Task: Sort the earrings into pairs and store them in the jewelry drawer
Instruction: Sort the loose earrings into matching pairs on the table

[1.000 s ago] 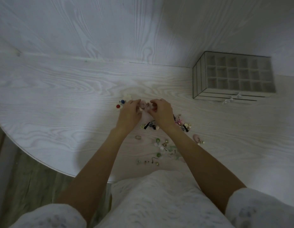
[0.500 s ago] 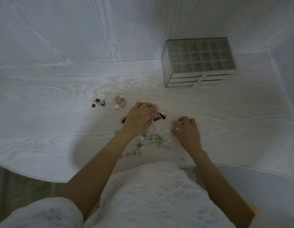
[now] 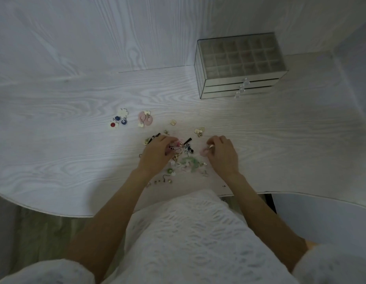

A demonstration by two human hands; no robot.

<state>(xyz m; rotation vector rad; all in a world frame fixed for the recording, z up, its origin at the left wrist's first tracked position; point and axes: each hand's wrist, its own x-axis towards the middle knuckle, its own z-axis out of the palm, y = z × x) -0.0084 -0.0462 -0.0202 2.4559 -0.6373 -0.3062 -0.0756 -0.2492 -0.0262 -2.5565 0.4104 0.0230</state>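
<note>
Above the table's curved near edge (image 3: pixel 75 214), the left hand (image 3: pixel 155 154) curls into the loose earring pile (image 3: pixel 186 160) as the right hand (image 3: pixel 223 154) pinches a pale pink earring (image 3: pixel 204 151), bare tabletop stretching beyond to sorted pairs (image 3: pixel 145 119) far left and the shut jewelry drawer box (image 3: pixel 239 66) far right.

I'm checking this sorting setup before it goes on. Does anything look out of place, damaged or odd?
Nothing looks damaged. The unsorted earrings lie in a loose heap between both hands, two groups are set aside to the left, and the jewelry drawer box sits square with its drawers shut.
</note>
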